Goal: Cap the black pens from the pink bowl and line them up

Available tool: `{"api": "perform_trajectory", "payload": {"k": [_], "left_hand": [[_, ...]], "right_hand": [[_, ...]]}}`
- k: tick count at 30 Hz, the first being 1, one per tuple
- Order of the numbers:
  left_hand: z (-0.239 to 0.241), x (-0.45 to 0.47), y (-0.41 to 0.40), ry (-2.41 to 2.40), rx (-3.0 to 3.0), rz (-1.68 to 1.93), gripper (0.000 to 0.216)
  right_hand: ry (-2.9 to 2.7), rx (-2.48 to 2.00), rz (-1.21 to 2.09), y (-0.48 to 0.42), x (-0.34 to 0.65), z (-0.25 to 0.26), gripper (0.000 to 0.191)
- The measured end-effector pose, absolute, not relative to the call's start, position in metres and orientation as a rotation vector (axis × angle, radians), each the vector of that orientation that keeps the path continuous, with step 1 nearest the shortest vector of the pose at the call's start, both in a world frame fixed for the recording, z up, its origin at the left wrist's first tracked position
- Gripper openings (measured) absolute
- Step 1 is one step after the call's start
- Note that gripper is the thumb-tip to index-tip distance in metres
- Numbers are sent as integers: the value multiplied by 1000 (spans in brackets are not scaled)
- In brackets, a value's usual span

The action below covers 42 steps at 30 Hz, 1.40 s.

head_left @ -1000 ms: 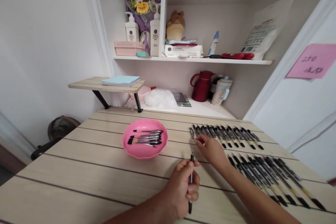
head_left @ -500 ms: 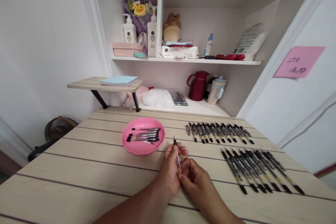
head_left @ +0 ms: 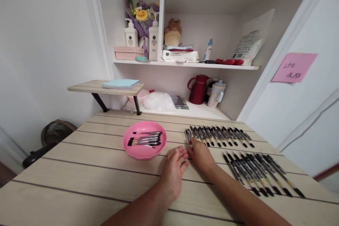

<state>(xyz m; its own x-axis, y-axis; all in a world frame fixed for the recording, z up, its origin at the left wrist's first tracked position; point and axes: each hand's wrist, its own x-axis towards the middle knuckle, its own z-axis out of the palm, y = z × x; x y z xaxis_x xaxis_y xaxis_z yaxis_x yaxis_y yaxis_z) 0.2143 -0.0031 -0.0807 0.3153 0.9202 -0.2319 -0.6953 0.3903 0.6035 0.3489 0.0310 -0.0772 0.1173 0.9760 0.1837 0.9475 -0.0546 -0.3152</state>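
Observation:
My right hand is closed on a black gel pen, with the fingers partly hiding it, at the left end of an upper row of pens. The pen lies against the table, tip pointing away from me. To the left, my left hand rests palm up with its fingers loosely spread, and nothing is in it. A pink scalloped bowl stands beyond it to the left. Inside are several pens and thin pen parts. A lower row of pens lies near my right forearm.
The slatted wooden table carries a small raised shelf with blue paper. Behind it stand a red jug and a pale tumbler. A white shelf above holds bottles, a box and a plush toy.
The pen that was held upright between both hands is gone from my left hand. My right hand has moved away and to the right, to the upper row. My left hand has opened.

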Motion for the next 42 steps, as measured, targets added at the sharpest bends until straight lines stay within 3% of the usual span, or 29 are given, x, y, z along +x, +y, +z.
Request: {"api": "perform_trajectory", "payload": {"k": [30,42], "left_hand": [[-79,217,-1,626,440,1114,31],[-73,214,-5,687,658,1183,31]], "right_hand": [[-1959,-2159,-112,62,354,-74,17],[-2048,-1995,62,-2,336,-71,12]]}}
